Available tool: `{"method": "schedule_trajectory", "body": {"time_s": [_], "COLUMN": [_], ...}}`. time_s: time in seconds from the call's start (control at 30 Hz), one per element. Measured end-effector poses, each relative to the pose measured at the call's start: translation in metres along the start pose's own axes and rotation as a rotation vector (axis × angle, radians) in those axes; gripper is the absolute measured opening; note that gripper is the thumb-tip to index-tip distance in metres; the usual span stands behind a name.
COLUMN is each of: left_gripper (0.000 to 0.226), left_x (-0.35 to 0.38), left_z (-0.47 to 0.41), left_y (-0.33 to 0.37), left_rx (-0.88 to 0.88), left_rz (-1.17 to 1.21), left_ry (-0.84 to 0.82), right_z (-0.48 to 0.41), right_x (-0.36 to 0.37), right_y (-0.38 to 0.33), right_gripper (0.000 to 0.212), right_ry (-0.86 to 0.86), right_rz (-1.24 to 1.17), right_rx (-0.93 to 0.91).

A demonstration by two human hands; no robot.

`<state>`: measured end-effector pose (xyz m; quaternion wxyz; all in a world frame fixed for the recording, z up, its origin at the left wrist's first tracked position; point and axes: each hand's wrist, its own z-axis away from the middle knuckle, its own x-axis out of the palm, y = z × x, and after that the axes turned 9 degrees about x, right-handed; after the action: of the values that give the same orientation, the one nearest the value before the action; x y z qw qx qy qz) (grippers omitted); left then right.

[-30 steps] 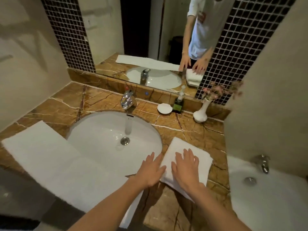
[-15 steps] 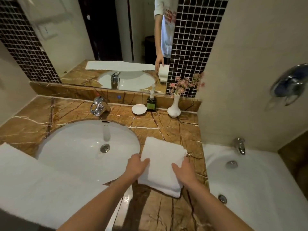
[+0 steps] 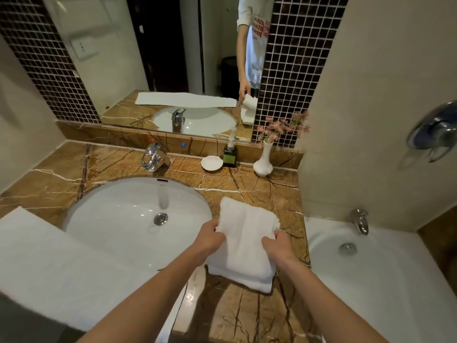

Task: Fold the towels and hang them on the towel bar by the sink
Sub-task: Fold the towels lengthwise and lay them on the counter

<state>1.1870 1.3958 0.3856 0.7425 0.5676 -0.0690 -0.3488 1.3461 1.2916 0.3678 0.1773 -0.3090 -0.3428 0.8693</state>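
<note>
A white folded towel [image 3: 244,238] is held over the brown marble counter [image 3: 247,313], right of the sink [image 3: 128,219]. My left hand [image 3: 210,236] grips its left edge and my right hand [image 3: 277,246] grips its right edge; its far end is raised while the near end hangs down toward the counter. A second white towel [image 3: 49,263] lies spread flat across the counter's front left, overlapping the sink's rim. No towel bar is in view.
A chrome faucet [image 3: 154,157], a white soap dish [image 3: 212,162], a dark soap bottle [image 3: 230,154] and a white vase with pink flowers [image 3: 264,162] line the back ledge under the mirror. A white bathtub [image 3: 383,280] with a tap [image 3: 360,220] lies to the right.
Both hands went from pressing flat on the folded towel to gripping its two sides and lifting it off the counter. The view has swung right toward the bathtub.
</note>
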Motion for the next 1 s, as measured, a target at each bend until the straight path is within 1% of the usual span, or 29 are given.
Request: {"method": "schedule_trajectory", "body": {"time_s": [0.07, 0.13, 0.27, 0.43, 0.63, 0.77, 0.83, 0.93, 0.97, 1.0], "left_gripper": [0.028, 0.033, 0.043, 0.046, 0.048, 0.048, 0.040, 0.024, 0.021, 0.022], "left_x": [-0.002, -0.005, -0.009, -0.007, -0.006, -0.009, -0.010, -0.010, -0.010, -0.010], "left_z": [0.001, 0.003, 0.014, 0.028, 0.052, 0.068, 0.081, 0.103, 0.109, 0.114], "left_y": [0.004, 0.008, 0.010, -0.004, -0.017, -0.028, -0.034, -0.042, -0.045, -0.048], "left_rx": [-0.005, -0.003, -0.002, 0.004, 0.006, -0.055, -0.097, -0.150, -0.146, -0.141], "left_rz": [0.030, 0.048, 0.052, 0.041, 0.035, 0.011, 0.095, 0.250, 0.329, 0.407], "left_ry": [0.021, 0.028, -0.007, -0.028, -0.018, 0.010, 0.021, 0.017, 0.003, -0.006], "right_z": [0.004, 0.009, 0.023, 0.043, 0.064, 0.078, 0.085, 0.094, 0.097, 0.099], "right_x": [-0.001, -0.001, -0.001, -0.003, -0.002, -0.002, -0.002, 0.000, 0.001, 0.001], "right_y": [-0.004, -0.007, -0.004, 0.010, 0.036, 0.055, 0.067, 0.089, 0.096, 0.101], "right_gripper": [0.013, 0.018, 0.028, 0.038, 0.040, 0.031, 0.029, 0.031, 0.031, 0.032], "right_ry": [0.000, 0.009, 0.042, 0.064, 0.055, 0.035, 0.031, 0.007, -0.015, -0.028], "right_rz": [-0.056, -0.086, -0.153, -0.140, -0.119, -0.102, -0.058, 0.010, 0.020, 0.029], "right_rx": [-0.013, -0.034, -0.070, -0.101, -0.110, -0.163, -0.198, -0.226, -0.248, -0.267]}}
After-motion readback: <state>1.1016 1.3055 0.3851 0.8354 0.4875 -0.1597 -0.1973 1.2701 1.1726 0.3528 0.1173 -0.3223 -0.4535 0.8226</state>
